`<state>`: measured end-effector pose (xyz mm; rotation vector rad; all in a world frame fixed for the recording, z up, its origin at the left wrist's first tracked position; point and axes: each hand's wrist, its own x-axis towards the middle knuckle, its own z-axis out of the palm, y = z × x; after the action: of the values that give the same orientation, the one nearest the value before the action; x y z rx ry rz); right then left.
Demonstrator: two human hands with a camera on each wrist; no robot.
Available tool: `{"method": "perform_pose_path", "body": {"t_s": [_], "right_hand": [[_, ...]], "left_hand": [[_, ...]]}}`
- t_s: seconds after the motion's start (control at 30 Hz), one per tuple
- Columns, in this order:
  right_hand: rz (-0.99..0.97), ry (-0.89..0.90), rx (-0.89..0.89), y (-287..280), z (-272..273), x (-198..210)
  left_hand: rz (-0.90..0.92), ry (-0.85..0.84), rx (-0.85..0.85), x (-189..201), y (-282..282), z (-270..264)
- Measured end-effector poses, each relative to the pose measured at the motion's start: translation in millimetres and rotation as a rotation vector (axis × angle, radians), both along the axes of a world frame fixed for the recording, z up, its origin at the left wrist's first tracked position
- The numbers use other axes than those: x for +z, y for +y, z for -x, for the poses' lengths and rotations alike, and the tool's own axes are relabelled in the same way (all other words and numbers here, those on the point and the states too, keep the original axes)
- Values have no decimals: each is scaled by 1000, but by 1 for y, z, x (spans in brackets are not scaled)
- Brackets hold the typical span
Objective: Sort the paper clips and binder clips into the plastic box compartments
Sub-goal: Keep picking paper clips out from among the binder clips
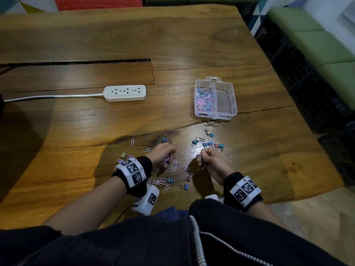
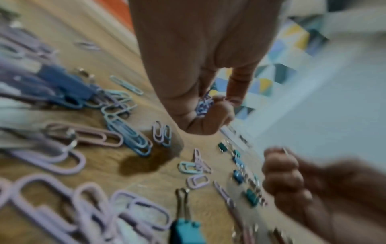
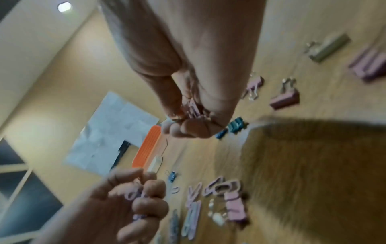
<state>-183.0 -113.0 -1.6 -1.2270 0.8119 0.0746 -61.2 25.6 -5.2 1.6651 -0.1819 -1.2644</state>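
A clear two-compartment plastic box [image 1: 215,114] stands on the wooden table, with pastel paper clips [image 1: 204,98] filling its left compartment. Its right compartment [image 1: 226,101] looks bare. Nearer me, loose paper clips [image 1: 173,167] lie scattered, and small coloured binder clips [image 1: 213,144] sit in a group just beyond my right hand. My left hand [image 1: 169,154] is curled over the pile and grips a bunch of paper clips [image 2: 203,104]. My right hand [image 1: 203,156] is curled round pink wire-handled clips [image 3: 192,109], which look like binder clips.
A white power strip [image 1: 124,93] with its cord lies at the left middle of the table. A long slot [image 1: 76,63] cuts the tabletop behind it. The table edge runs down the right side, with green seating [image 1: 317,45] beyond. A red chair [image 1: 98,2] stands at the far side.
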Motion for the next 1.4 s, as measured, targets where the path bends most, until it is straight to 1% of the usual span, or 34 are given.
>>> {"method": "perform_pose_path", "body": {"t_s": [0.03, 0.07, 0.1, 0.13, 0.17, 0.2, 0.27, 0.3, 0.37, 0.4, 0.43, 0.5, 0.53, 0.67, 0.77, 0.83, 0.9, 0.93, 0.97, 1.0, 1.1, 1.13, 1.17, 1.23, 1.3, 1.37, 1.4], "right_hand": [[-122, -15, -42, 0, 1, 3], [-209, -14, -69, 1, 1, 4], [-255, -1, -75, 2, 2, 4], [-265, 20, -65, 3, 1, 4], [-256, 40, -51, 5, 1, 4], [-241, 57, -41, 6, 0, 3], [-182, 92, -19, 7, -1, 2], [-112, 114, 21, 6, -1, 0], [148, 148, 186, 8, 0, -4], [311, 157, 281, 10, 1, -7], [487, 170, 374, 13, 1, -10], [788, 203, 532, 18, 0, -17], [874, 208, 579, 19, 0, -20], [1013, 176, 623, 23, -2, -19], [1103, 171, 711, 28, -5, -17], [1124, 179, 760, 30, -6, -16], [1115, 196, 788, 31, -6, -16], [1103, 207, 800, 31, -7, -15], [1080, 220, 797, 31, -7, -15], [1048, 231, 785, 31, -7, -14], [1018, 186, 779, 30, -6, -13], [1030, 170, 798, 29, -6, -12], [1030, 157, 809, 27, -5, -12], [988, 147, 778, 26, -5, -12], [876, 133, 648, 22, -6, -10], [653, 115, 461, 18, -5, -7], [521, 97, 381, 16, -5, -5]], "left_hand": [[43, 109, 107, 3, 3, -3], [62, 168, 175, 4, 4, -5], [62, 184, 201, 6, 5, -7], [44, 162, 188, 6, 6, -8], [8, 106, 135, 6, 6, -7], [-48, 4, 42, 5, 5, -5], [-170, -285, -198, 1, 4, 1], [-232, -457, -327, -2, 3, 5], [-351, -805, -578, -4, 2, 14], [-377, -925, -653, -6, 2, 17], [-383, -988, -676, -8, 2, 17], [-382, -997, -656, -10, 1, 17], [-381, -986, -654, -10, 1, 18], [-381, -1027, -741, -13, 3, 22], [-385, -1078, -805, -13, 6, 22], [-375, -1101, -814, -11, 8, 21], [-337, -1038, -749, -10, 8, 17], [-305, -955, -678, -10, 8, 14], [-265, -836, -585, -9, 9, 11], [-217, -676, -469, -8, 10, 7], [-25, -63, -15, -4, 15, -2], [37, 87, 104, -2, 17, -3], [84, 189, 188, -1, 18, -4], [136, 287, 269, 2, 18, -3], [148, 321, 299, 3, 17, -4], [106, 314, 280, 3, 15, -3], [59, 256, 228, 3, 12, -3]]}}
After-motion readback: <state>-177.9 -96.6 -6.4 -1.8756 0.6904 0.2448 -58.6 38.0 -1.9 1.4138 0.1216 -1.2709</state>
